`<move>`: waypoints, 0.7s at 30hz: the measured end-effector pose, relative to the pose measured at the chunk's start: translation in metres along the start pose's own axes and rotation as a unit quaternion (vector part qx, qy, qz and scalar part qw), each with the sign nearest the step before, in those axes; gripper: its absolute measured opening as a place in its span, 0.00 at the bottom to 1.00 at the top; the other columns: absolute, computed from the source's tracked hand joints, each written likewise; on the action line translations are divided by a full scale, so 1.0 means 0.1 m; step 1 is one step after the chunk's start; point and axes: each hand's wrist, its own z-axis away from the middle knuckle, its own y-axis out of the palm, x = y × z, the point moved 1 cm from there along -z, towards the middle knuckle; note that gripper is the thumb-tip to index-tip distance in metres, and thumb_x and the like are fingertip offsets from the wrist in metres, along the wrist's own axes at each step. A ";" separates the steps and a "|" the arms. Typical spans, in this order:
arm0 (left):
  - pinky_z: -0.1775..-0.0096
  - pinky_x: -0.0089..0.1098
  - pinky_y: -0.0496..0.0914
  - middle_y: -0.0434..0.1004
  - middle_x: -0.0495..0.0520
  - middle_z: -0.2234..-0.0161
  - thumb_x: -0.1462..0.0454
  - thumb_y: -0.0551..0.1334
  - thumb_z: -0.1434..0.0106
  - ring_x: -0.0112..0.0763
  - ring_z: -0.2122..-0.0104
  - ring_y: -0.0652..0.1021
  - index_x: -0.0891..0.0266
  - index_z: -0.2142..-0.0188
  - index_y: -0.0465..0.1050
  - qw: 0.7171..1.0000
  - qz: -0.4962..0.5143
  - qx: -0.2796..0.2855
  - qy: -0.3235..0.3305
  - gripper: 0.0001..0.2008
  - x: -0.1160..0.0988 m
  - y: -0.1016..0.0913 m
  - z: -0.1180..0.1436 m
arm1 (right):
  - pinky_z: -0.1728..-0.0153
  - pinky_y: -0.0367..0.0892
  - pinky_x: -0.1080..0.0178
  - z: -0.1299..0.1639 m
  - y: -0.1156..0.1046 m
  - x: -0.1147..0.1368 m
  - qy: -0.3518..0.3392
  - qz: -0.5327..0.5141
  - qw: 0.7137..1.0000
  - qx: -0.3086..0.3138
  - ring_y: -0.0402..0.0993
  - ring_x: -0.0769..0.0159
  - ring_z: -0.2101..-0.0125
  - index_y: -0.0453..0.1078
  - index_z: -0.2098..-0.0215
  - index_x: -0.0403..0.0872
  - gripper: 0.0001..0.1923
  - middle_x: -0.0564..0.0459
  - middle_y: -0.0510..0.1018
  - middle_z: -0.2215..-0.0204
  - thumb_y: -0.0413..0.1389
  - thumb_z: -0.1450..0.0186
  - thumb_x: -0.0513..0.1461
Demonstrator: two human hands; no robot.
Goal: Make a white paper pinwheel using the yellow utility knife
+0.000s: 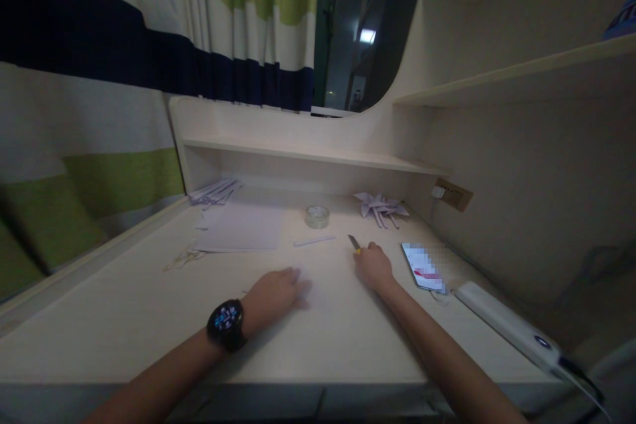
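My right hand (373, 267) grips a small knife (354, 242) whose blade points away from me over the pale desk (124, 305). My left hand (278, 291), with a black watch (227, 323) on the wrist, lies flat on the desk, fingers pointing right; whether paper lies under it I cannot tell. A thin white paper strip (314, 240) lies just beyond both hands. Further back sit a roll of clear tape (317, 216), a stack of white sheets (243, 228) and folded paper pinwheels (381, 207).
A lit phone (423, 267) lies right of my right hand, beside a white power strip (507, 324) with a cable. Paper strips (214, 192) lie at the back left. A low shelf (308, 154) runs along the back; a curtain (99, 112) hangs left.
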 end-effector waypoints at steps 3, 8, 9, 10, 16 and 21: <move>0.59 0.42 0.70 0.73 0.66 0.59 0.57 0.50 0.32 0.46 0.57 0.74 0.66 0.53 0.67 0.997 -0.057 0.013 0.045 0.16 -0.02 0.08 -0.03 | 0.60 0.65 0.61 -0.15 0.05 0.05 0.020 -0.005 1.000 -0.006 0.67 0.54 0.55 0.74 0.59 0.40 0.17 0.36 0.70 0.57 0.47 0.34 0.40; 0.58 0.40 0.70 0.75 0.65 0.64 0.64 0.48 0.32 0.40 0.61 0.75 0.68 0.58 0.67 0.996 -0.042 -0.008 0.078 0.12 -0.11 0.09 -0.02 | 0.60 0.65 0.60 -0.24 0.13 0.06 0.043 -0.009 0.999 -0.013 0.67 0.53 0.54 0.73 0.57 0.40 0.18 0.35 0.69 0.55 0.45 0.34 0.40; 0.59 0.40 0.70 0.75 0.65 0.65 0.66 0.48 0.32 0.40 0.62 0.76 0.69 0.59 0.68 0.996 -0.042 -0.007 0.079 0.11 -0.13 0.05 -0.02 | 0.60 0.65 0.60 -0.25 0.14 0.05 0.047 -0.011 0.999 -0.012 0.67 0.53 0.54 0.73 0.57 0.40 0.18 0.35 0.69 0.55 0.45 0.34 0.40; 0.61 0.39 0.70 0.75 0.65 0.67 0.68 0.49 0.34 0.40 0.64 0.76 0.69 0.60 0.68 0.996 -0.045 -0.002 0.079 0.11 -0.16 0.01 -0.01 | 0.60 0.65 0.60 -0.25 0.14 0.04 0.051 -0.013 0.999 -0.011 0.67 0.53 0.54 0.73 0.57 0.39 0.18 0.35 0.69 0.55 0.45 0.34 0.41; 0.72 0.32 0.66 0.75 0.58 0.73 0.70 0.49 0.36 0.36 0.75 0.75 0.65 0.67 0.70 0.999 -0.035 0.005 -0.005 0.11 -0.15 -0.27 -0.06 | 0.59 0.64 0.59 -0.27 0.13 -0.01 0.056 -0.025 0.998 0.003 0.69 0.53 0.55 0.73 0.57 0.38 0.20 0.33 0.70 0.55 0.45 0.33 0.42; 0.71 0.28 0.62 0.74 0.51 0.74 0.55 0.49 0.33 0.32 0.73 0.73 0.61 0.70 0.72 0.936 0.226 -0.221 -0.154 0.18 0.08 -0.43 -0.26 | 0.58 0.63 0.59 -0.26 0.13 -0.04 0.053 -0.031 0.998 0.001 0.68 0.53 0.55 0.73 0.57 0.38 0.19 0.34 0.70 0.55 0.45 0.33 0.43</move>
